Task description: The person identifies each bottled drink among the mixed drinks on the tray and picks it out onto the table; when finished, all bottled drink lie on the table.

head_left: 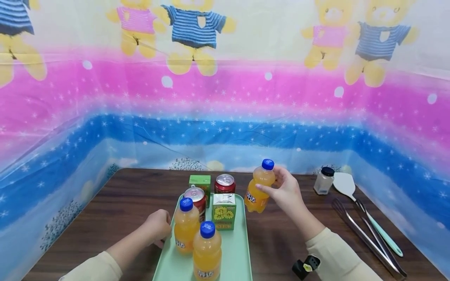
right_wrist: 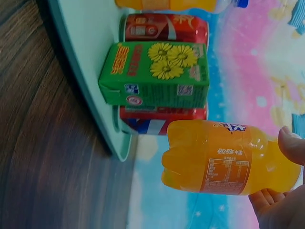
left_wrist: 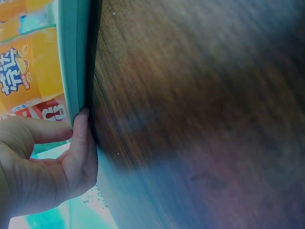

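My right hand grips an orange soda bottle with a blue cap near its neck. The bottle is slightly tilted, beside the tray's right edge. My left hand pinches the left rim of a pale green tray between thumb and fingers. On the tray stand two more orange soda bottles, one near the front and one behind it. Behind these are a green drink carton with yellow flowers, another green carton and two red drink cans, one left and one farther back.
On the right of the dark wooden table stands a small jar with a black lid. A white-headed spatula and metal tongs lie near it. A patterned cloth hangs around the table.
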Motion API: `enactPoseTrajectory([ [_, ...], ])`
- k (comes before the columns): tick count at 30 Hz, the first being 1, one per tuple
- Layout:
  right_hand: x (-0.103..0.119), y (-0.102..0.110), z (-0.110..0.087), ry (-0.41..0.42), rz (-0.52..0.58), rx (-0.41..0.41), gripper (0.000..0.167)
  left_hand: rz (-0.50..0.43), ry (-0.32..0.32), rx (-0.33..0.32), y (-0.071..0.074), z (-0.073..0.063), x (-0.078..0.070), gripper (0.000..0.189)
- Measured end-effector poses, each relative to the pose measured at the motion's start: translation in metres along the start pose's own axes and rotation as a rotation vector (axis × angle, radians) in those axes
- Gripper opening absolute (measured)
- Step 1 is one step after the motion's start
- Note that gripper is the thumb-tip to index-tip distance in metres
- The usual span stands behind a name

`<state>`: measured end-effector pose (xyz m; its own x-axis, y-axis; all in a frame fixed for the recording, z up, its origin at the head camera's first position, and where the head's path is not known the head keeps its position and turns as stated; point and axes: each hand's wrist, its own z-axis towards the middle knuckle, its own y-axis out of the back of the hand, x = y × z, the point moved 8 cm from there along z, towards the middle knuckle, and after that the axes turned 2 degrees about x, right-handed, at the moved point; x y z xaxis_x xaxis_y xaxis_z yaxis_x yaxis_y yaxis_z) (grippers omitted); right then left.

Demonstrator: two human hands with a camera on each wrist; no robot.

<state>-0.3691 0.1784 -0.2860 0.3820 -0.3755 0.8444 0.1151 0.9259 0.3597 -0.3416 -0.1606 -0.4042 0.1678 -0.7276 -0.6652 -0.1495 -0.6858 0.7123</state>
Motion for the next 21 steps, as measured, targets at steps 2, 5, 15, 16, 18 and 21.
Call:
enactPoseTrajectory([
  [2, -0.005, 0.0, 0.003, -0.011, 0.004, 0.002, 0.055, 0.0, -0.004, -0.002, 0.0, 0.001, 0.0, 0.017],
  [5, -0.014, 0.002, 0.008, -0.032, 0.006, 0.0, 0.056, 0.001, -0.01, -0.006, 0.0, 0.002, 0.001, 0.017],
  [15, -0.043, 0.003, 0.019, -0.089, -0.002, 0.002, 0.057, -0.004, -0.015, -0.01, 0.0, 0.002, 0.001, 0.017],
  [16, -0.046, 0.003, 0.02, -0.094, -0.003, 0.002, 0.057, -0.004, -0.016, -0.011, 0.0, 0.002, 0.001, 0.017],
  [18, -0.052, 0.002, 0.021, -0.11, -0.015, 0.004, 0.057, -0.005, -0.015, -0.01, 0.001, 0.002, 0.001, 0.017],
  [21, -0.062, 0.001, 0.022, -0.131, -0.038, 0.003, 0.058, -0.008, -0.011, -0.003, 0.0, 0.003, 0.002, 0.017],
])
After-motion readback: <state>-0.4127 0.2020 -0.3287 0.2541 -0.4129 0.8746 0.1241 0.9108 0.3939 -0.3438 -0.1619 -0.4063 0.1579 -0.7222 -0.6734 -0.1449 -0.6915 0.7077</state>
